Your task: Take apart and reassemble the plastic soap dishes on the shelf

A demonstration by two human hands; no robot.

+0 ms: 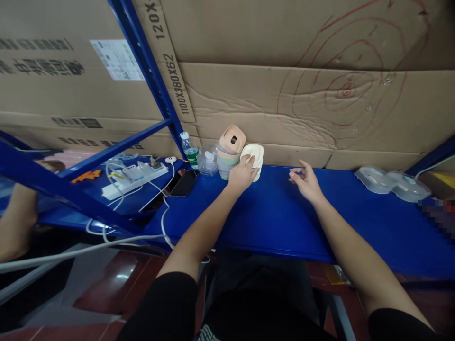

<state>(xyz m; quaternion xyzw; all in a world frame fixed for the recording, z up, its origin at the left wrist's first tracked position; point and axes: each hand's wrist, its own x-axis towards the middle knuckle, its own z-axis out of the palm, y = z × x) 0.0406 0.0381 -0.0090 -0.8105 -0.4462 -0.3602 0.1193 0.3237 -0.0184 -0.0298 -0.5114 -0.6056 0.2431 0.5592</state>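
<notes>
My left hand (242,174) reaches to the back of the blue shelf (284,213) and grips a cream plastic bowl-like piece (253,154) tilted on its edge. Just left of it stands a stack of pastel plastic containers (230,152) topped by a peach-coloured lid with a hole. My right hand (305,181) hovers just above the shelf a little to the right, fingers spread and holding nothing.
A clear plastic lid (208,160), a small water bottle (189,149), a black phone (184,183) and a white power strip (134,179) with cables lie to the left. Two clear lids (391,181) sit far right. Cardboard boxes (302,104) form the back wall. Another person's arm (16,222) is at far left.
</notes>
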